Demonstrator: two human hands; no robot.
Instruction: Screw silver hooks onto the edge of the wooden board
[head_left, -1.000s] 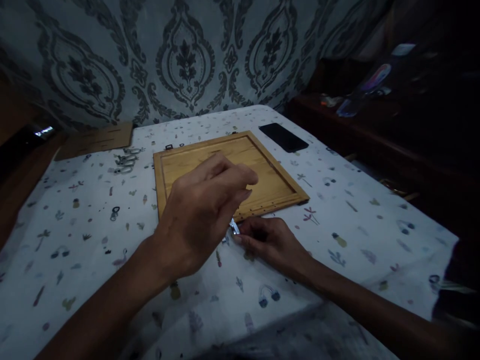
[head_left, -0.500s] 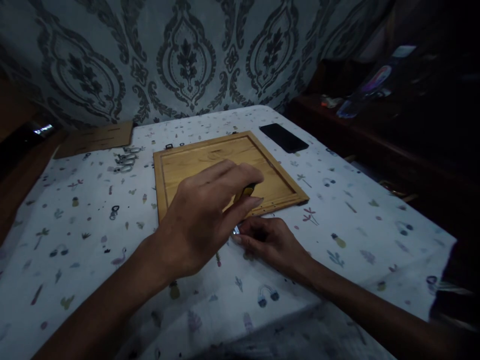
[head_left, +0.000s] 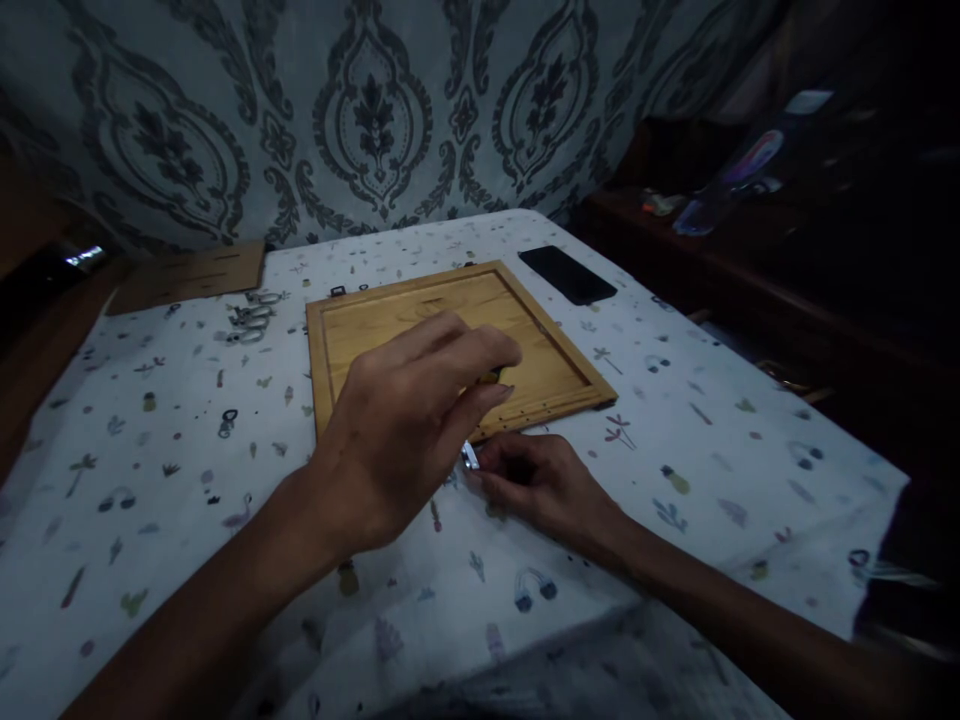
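Observation:
A framed wooden panel (head_left: 442,300) lies flat on the patterned tablecloth, with small dark holes along its near edge. Above that edge, my left hand (head_left: 412,420) is closed round a screwdriver (head_left: 492,376); only part of its yellow-and-black handle shows, and the hand hides the shaft and tip. My right hand (head_left: 551,485) rests on the cloth just in front of the panel, thumb and fingers pinching a small shiny metal piece (head_left: 469,457) against the near edge. Whether a screw sits in it cannot be seen.
Several metal fittings (head_left: 253,318) lie left of the panel, near a cardboard piece (head_left: 195,275). A black phone (head_left: 568,275) lies at the back right. Beyond the table, a plastic bottle (head_left: 739,170) stands on a dark surface. A patterned wall (head_left: 375,110) closes off the back.
My left hand has shifted slightly left, and less of the screwdriver handle shows. More of the metal piece is visible between my hands. My right hand stays in place.

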